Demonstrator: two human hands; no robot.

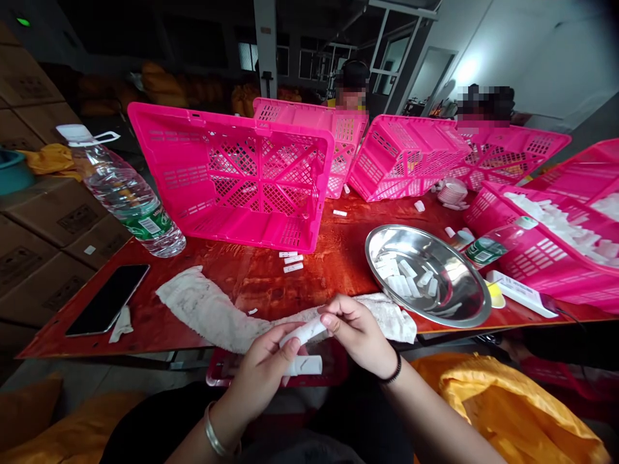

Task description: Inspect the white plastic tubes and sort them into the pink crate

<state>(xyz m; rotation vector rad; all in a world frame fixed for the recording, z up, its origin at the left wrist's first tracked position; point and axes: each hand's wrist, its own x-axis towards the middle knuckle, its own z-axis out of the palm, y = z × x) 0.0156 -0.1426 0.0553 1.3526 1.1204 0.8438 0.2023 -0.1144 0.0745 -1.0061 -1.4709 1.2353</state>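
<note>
Low over the table's front edge, my left hand (pixel 258 367) holds two small white plastic tubes with dark print. The upper tube (pixel 309 330) slants up to the right, its far end pinched between the thumb and fingers of my right hand (pixel 360 332). Below it, the lower tube (pixel 309 365) points right, its base inside my left fingers. Behind my hands a stained white towel (pixel 198 306) lies along the edge. A steel bowl (pixel 461 296) to the right contains several white tubes (pixel 406 283).
A pink basket (pixel 174 193) lies on its side, with several printed tubes (pixel 293 267) before it. On the left are a large water bottle (pixel 123 193) and a phone (pixel 110 299). A full pink basket (pixel 527 264) stands right, above a yellow sack (pixel 527 393). Two people sit opposite.
</note>
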